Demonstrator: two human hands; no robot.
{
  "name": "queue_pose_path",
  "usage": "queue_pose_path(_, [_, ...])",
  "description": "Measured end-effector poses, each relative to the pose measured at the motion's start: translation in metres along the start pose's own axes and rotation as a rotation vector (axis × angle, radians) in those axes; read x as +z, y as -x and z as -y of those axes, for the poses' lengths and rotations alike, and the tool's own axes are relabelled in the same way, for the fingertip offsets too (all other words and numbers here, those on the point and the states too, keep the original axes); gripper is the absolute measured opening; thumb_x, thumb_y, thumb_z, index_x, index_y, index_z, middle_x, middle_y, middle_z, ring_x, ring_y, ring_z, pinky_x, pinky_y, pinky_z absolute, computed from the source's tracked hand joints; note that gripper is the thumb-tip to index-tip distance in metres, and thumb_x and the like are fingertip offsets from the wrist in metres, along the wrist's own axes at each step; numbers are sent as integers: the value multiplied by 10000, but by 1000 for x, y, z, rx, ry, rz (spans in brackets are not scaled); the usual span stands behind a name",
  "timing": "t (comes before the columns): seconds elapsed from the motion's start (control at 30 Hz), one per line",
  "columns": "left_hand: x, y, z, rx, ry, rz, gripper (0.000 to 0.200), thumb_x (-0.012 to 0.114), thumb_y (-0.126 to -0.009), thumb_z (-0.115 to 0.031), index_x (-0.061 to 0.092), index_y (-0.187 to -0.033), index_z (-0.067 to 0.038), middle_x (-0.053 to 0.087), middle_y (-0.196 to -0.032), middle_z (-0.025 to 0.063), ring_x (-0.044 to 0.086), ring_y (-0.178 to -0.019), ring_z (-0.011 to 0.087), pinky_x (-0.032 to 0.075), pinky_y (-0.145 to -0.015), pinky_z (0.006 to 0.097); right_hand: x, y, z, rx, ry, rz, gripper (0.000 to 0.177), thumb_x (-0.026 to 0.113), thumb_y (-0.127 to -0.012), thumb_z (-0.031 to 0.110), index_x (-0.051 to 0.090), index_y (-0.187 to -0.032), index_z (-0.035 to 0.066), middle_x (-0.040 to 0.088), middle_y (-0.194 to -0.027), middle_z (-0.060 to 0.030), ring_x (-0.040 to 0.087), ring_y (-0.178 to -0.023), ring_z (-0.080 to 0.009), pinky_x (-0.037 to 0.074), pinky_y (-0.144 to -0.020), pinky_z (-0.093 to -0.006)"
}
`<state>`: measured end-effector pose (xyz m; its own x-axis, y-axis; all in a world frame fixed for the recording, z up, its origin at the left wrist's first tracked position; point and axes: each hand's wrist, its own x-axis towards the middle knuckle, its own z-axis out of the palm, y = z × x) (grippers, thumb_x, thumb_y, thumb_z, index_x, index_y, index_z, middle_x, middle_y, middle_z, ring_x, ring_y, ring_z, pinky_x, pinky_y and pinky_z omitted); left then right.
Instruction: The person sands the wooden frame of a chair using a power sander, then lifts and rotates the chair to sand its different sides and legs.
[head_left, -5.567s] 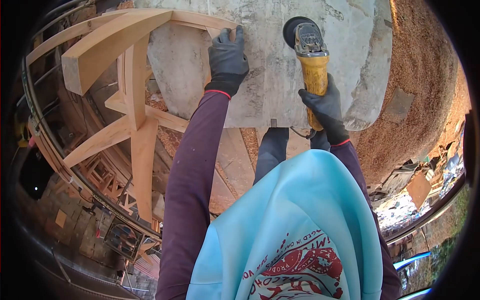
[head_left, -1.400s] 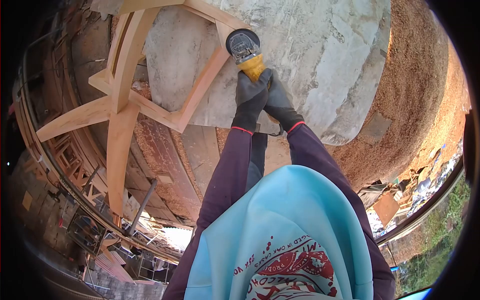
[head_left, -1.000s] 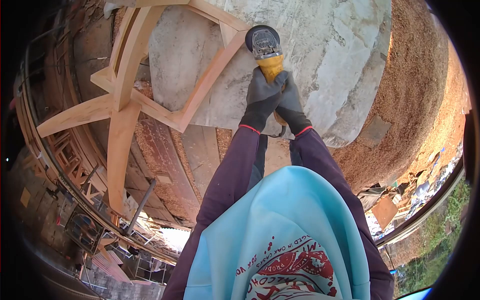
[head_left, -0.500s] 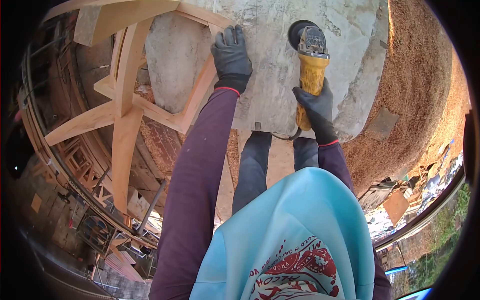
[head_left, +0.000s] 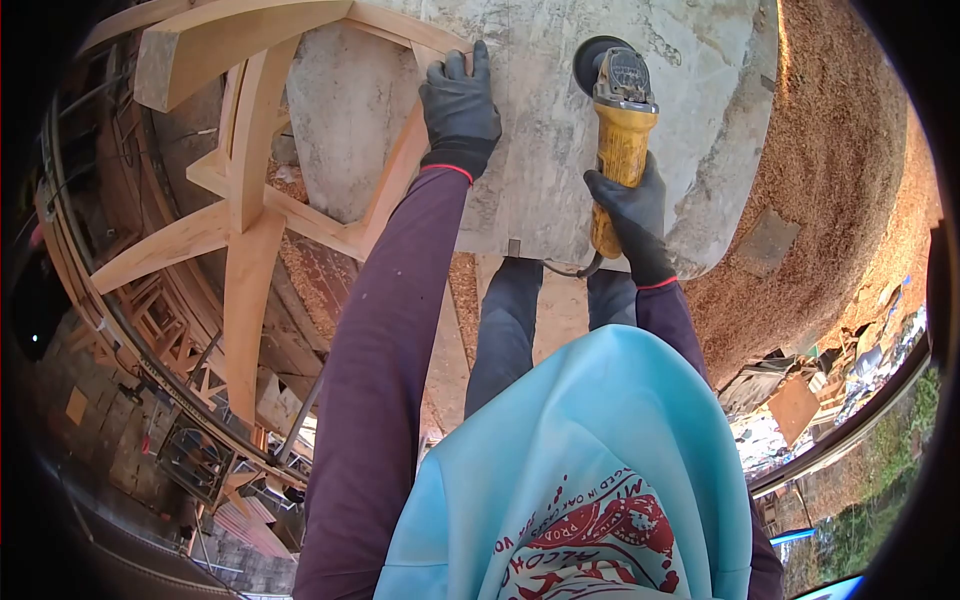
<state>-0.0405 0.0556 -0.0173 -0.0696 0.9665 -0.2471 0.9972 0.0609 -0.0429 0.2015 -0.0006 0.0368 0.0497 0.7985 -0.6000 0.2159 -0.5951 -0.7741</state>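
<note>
My right hand [head_left: 642, 218] has its fingers [head_left: 601, 187] curled around the yellow handle [head_left: 606, 230] of the sander [head_left: 622, 138], right of the upper middle, over the gray counter [head_left: 540, 180]. The sander looks heavy and hard, so its handle seems best to grab. It runs long up and down, round pad [head_left: 590, 68] on top, cord [head_left: 578, 271] below. My left hand [head_left: 461, 115] rests slightly bent fingers on a corner of the wooden frame [head_left: 263, 150], upper left. That looks stiff; one long leg [head_left: 253, 320] points down.
</note>
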Motion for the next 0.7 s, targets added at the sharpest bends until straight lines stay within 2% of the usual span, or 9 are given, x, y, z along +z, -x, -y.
queue_pose_path(0.17, [1,3,14,75,36,-77,725,636,-832,-184,470,-1535,-126,533,-1393,181,531,-1196,383,474,-940,495,4,-1,8,-2,6,21,426,819,-789,116,567,-1102,-24,685,-914,-87,669,-787,-148,562,-707,-315])
queue_pose_path(0.27, [0,1,21,48,128,-51,731,634,-836,-187,463,-1542,-111,534,-1384,186,532,-1202,393,469,-964,500,4,-2,7,-11,-16,24,425,819,-790,117,570,-1105,-23,688,-925,-87,672,-794,-152,563,-711,-316])
queue_pose_path(0.33, [4,0,25,-97,105,-83,742,637,-835,-197,455,-1547,-94,536,-1378,184,533,-1203,400,466,-978,502,3,-3,7,-37,24,22,428,819,-791,118,572,-1111,-21,692,-936,-86,673,-795,-154,563,-712,-317])
queue_pose_path(0.47, [2,4,22,-86,1,-30,733,638,-839,-206,458,-1538,-73,538,-1374,182,533,-1202,402,466,-978,500,6,-2,5,-49,19,34,426,816,-795,114,573,-1118,-21,694,-940,-85,673,-796,-153,563,-710,-317])
queue_pose_path(0.53, [4,6,22,-71,-42,-31,773,702,-804,-253,478,-1519,-63,528,-1360,143,536,-1146,345,460,-932,491,7,0,7,-28,32,38,423,816,-798,108,571,-1119,-20,693,-937,-85,673,-804,-152,562,-713,-317])
queue_pose_path(0.67, [4,11,28,-39,-6,27,760,695,-809,-258,485,-1511,-58,522,-1378,146,533,-1149,347,459,-941,489,11,3,13,7,27,56,419,817,-801,102,570,-1117,-19,690,-933,-85,671,-799,-149,561,-711,-313])
queue_pose_path(0.7, [3,9,29,-35,24,-40,750,691,-810,-250,489,-1505,-54,521,-1379,146,530,-1153,349,457,-947,492,12,3,13,-5,15,57,419,817,-801,103,569,-1116,-18,687,-930,-85,671,-793,-147,560,-708,-312])
